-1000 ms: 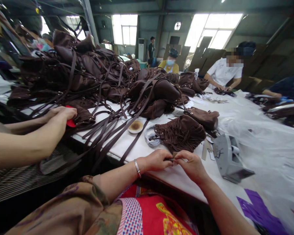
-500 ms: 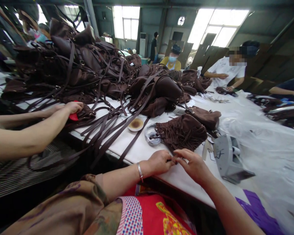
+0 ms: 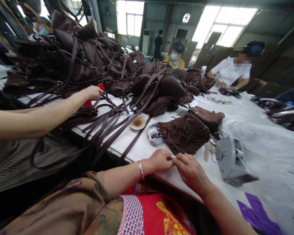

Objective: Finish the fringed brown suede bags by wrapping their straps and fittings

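Close to the table's front edge, my left hand [image 3: 161, 160] and my right hand [image 3: 190, 169] meet fingertip to fingertip. Both are closed in a pinch. Between them shows a small white piece [image 3: 173, 157], too small to name. Just beyond my fingers lies a dark brown fringed bag [image 3: 186, 133] on the white tabletop. A coil of clear plastic or cord [image 3: 154, 134] sits at its left end, and a smooth brown bag [image 3: 208, 118] lies behind it.
A large heap of brown bags [image 3: 93, 58] with trailing straps fills the left and back. Nearby stand a round dish [image 3: 137, 123] and a grey tape dispenser [image 3: 231, 160]. A co-worker's hand [image 3: 96, 92] holds something red at left. Plastic sheeting [image 3: 267, 140] covers the right side.
My right hand's fingers have closed in from a looser pose, and a white piece now shows between my fingertips. The co-worker's hand at left has moved up and right with the red thing.
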The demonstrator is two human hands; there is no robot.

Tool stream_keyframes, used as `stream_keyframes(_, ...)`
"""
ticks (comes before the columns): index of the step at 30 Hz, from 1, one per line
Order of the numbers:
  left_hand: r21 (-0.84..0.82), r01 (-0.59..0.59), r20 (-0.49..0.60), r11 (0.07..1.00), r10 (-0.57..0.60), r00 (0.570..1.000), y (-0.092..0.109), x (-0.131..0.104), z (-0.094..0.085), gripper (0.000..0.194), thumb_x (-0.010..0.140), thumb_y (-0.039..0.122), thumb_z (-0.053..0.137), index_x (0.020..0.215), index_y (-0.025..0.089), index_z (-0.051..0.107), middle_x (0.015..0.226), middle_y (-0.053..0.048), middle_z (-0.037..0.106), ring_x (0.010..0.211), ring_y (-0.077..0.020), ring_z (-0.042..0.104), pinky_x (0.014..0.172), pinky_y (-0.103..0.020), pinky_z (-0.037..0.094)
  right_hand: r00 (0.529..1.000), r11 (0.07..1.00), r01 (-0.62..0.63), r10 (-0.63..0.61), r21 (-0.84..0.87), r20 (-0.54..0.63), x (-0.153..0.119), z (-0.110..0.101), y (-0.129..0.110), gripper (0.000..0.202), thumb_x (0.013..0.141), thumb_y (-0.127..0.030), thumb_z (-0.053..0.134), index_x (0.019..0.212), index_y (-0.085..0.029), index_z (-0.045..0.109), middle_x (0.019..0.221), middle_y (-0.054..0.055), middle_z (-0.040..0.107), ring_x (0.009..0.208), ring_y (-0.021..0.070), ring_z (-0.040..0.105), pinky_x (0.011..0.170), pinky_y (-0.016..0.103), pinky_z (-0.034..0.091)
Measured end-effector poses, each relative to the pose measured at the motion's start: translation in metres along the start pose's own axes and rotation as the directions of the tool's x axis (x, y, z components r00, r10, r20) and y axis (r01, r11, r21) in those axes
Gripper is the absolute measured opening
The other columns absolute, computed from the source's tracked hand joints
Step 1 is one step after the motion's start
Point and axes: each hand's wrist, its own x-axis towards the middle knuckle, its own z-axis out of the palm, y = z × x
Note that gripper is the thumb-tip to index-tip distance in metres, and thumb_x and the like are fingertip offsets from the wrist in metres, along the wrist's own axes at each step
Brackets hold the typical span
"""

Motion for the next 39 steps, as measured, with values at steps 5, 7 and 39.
stream_keyframes(5, 0.068, -0.087, -0.001, 0.994, 0.087, 0.996, -0.001, -0.002, 0.004, 0.027, 0.085, 0.034, 0.057, 0.075, 0.015, 0.074, 0.067, -0.005, 0.067, 0.058, -0.0127, 0.050, 0.054, -0.025, 0.029, 0.964, 0.933, -0.246, 0.208, 0.264, 0.163, 0.013, -0.011, 0.014, 0.014, 0.089, -0.015, 0.058, 0.079, -0.020, 0.066, 0.079, 0.002, 0.062, 0.077, 0.0158, 0.060, 0.070, 0.027, 0.046)
stream_keyframes(7, 0.116, -0.106, 0.000, 0.988, 0.106, 0.994, 0.000, -0.002, 0.003, 0.028, 0.085, 0.035, 0.057, 0.076, 0.015, 0.074, 0.069, -0.006, 0.068, 0.061, -0.0147, 0.054, 0.055, -0.026, 0.033, 0.953, 0.944, -0.267, 0.228, 0.195, 0.202, 0.021, -0.014, 0.016, 0.009, 0.084, -0.014, 0.062, 0.084, -0.021, 0.068, 0.085, 0.003, 0.063, 0.082, 0.0171, 0.060, 0.073, 0.028, 0.046)
stream_keyframes(39, -0.435, 0.330, 0.357, 0.838, -0.176, 0.917, 0.004, 0.008, -0.029, 0.037, 0.076, 0.046, 0.059, 0.068, 0.011, 0.068, 0.054, 0.002, 0.050, 0.048, -0.0082, 0.038, 0.046, -0.022, 0.027, 0.983, 0.986, -0.109, 0.088, -0.129, -0.159, -0.028, 0.022, -0.011, 0.044, 0.096, -0.019, 0.045, 0.140, -0.014, 0.048, 0.116, 0.018, 0.063, 0.102, 0.0291, 0.058, 0.086, 0.046, 0.048)
